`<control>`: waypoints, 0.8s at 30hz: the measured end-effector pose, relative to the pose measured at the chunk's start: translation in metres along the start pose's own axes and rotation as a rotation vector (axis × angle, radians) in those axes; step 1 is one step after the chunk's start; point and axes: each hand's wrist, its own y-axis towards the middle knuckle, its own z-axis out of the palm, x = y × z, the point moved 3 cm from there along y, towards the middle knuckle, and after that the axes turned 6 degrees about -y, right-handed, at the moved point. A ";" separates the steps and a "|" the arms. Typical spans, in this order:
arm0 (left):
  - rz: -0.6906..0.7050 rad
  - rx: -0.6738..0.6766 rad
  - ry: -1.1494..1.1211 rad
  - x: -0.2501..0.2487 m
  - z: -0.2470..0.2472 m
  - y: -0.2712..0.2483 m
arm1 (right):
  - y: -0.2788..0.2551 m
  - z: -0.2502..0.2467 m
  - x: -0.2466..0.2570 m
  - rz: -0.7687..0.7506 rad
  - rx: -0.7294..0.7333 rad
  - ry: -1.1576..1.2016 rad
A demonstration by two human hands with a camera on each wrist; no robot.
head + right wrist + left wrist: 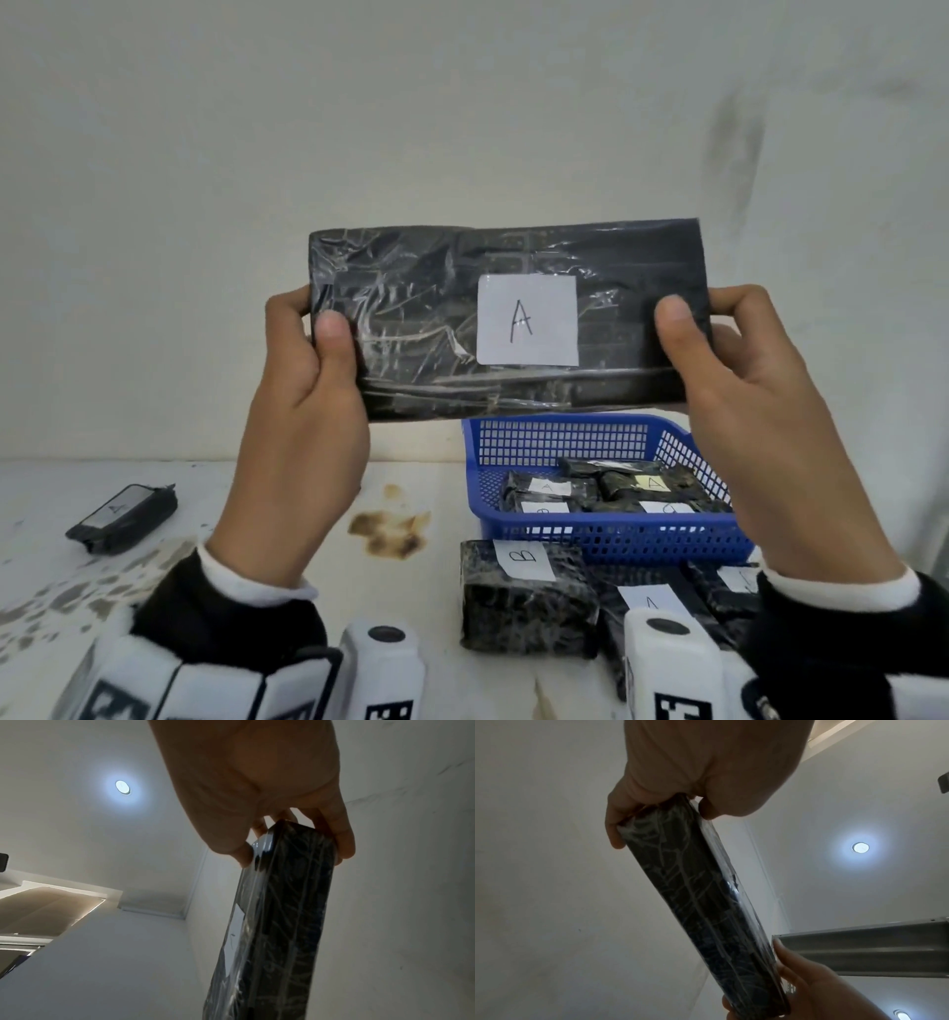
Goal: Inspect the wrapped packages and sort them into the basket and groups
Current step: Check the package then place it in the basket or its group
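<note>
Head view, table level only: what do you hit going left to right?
Small package labelled A → brown stains → package labelled B → blue basket holding labelled packages.

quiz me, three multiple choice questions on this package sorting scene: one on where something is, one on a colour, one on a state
1. Where is the lone small package?
A. in the basket
B. on the table, far left
C. in the right hand

2. What colour is the basket?
A. blue
B. red
C. white

3. How is the large package labelled A held?
A. lying on the table
B. in one hand
C. raised, both hands gripping its ends

Answers: 1 B, it lies alone on the table; 2 A, its mesh walls are blue; 3 C, the left hand and right hand each hold an end.
</note>
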 end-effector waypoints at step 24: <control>-0.095 0.030 0.041 -0.004 -0.001 0.000 | -0.005 -0.001 0.012 -0.019 -0.039 -0.016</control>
